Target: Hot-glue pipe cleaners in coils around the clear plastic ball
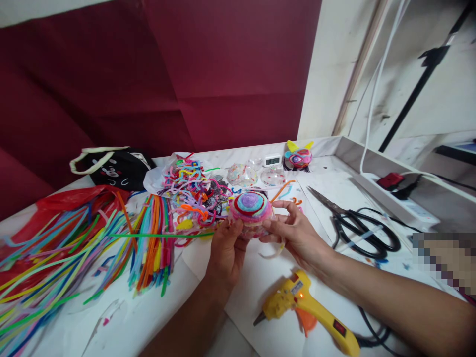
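Between my two hands is a round craft ball [250, 206] wrapped in coiled pipe cleaners, with a lilac centre ringed in light blue, red and pink. My left hand [228, 250] grips its lower left side, thumb on the front. My right hand [292, 229] pinches the right side with thumb and fingers. A pale pipe cleaner [274, 254] dangles under my right fingers; whether it is fixed to the ball I cannot tell. Just below lies a yellow glue gun [310, 300], its small light glowing orange. Large black-handled scissors [357, 228] rest to the right of my right hand.
Pipe cleaners [152, 243] in many colours cover the left side. A pile of cut pieces [193, 183], clear plastic half-shells [241, 174], a digital timer [272, 160] and a yellow-eared ball [298, 157] stand behind. A power strip [401, 201] and black cables lie right; a black bag [115, 168] sits back left.
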A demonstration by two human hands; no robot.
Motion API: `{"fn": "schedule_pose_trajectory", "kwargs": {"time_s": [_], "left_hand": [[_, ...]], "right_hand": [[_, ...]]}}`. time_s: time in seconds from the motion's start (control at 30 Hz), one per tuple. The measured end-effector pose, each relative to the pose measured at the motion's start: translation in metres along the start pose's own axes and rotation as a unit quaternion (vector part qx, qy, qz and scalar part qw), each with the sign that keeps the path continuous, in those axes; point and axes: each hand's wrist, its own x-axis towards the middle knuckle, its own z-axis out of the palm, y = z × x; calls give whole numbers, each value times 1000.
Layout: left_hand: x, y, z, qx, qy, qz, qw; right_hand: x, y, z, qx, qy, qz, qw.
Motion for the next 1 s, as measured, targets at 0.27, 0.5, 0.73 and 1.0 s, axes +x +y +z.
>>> {"fn": "schedule_pose_trajectory", "kwargs": {"time_s": [0.27, 0.5, 0.73, 1.0], "left_hand": [[1, -4, -3, -14, 20, -11, 1000], [-1, -2, 0, -26, 12, -18, 999], [-2, -1, 0, -31, 13, -20, 999], [-2, -2, -1, -28, 19, -20, 999]], "right_hand": [[3, 3, -2, 6, 9, 3, 1000], [3, 5, -4, 6, 4, 5, 1000], [4, 6, -5, 4, 2, 4, 1000], [5, 6, -6, -1, -1, 6, 1000]]}}
